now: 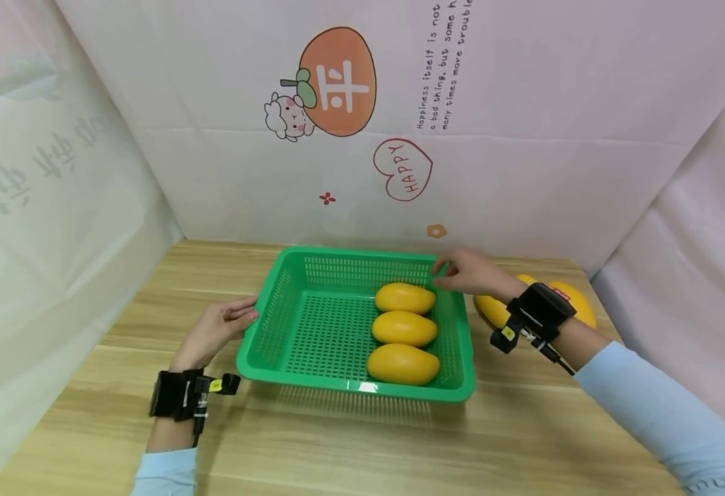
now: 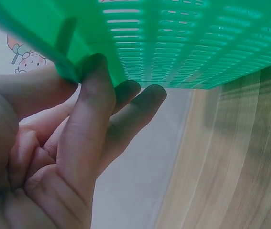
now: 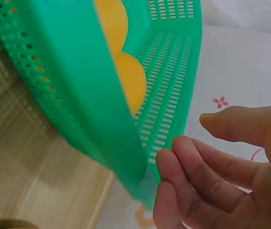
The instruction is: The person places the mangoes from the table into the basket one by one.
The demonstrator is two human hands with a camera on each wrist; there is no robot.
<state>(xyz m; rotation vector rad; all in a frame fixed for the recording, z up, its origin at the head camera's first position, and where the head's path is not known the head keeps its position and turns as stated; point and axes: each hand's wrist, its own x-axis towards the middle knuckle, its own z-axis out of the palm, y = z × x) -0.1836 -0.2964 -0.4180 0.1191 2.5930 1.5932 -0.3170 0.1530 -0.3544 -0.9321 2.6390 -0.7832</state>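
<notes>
A green plastic basket (image 1: 362,390) with slotted walls stands in the middle of the head view. Three yellow mangoes (image 1: 404,328) lie in a column along its right side, the left part bare. At the left rim, my left hand (image 1: 216,331) pinches the edge; the left wrist view shows the thumb on one side and the index finger (image 2: 94,81) under the lip. My right hand (image 1: 470,271) is by the far right corner, holding nothing. In the right wrist view its fingertips (image 3: 166,162) are right at the rim, with the thumb apart from them.
More yellow mangoes (image 1: 578,302) lie on the wooden table (image 1: 362,448) right of the basket, partly hidden behind my right forearm. A white printed cloth (image 1: 523,186) hangs close behind the basket, with further cloth at both sides.
</notes>
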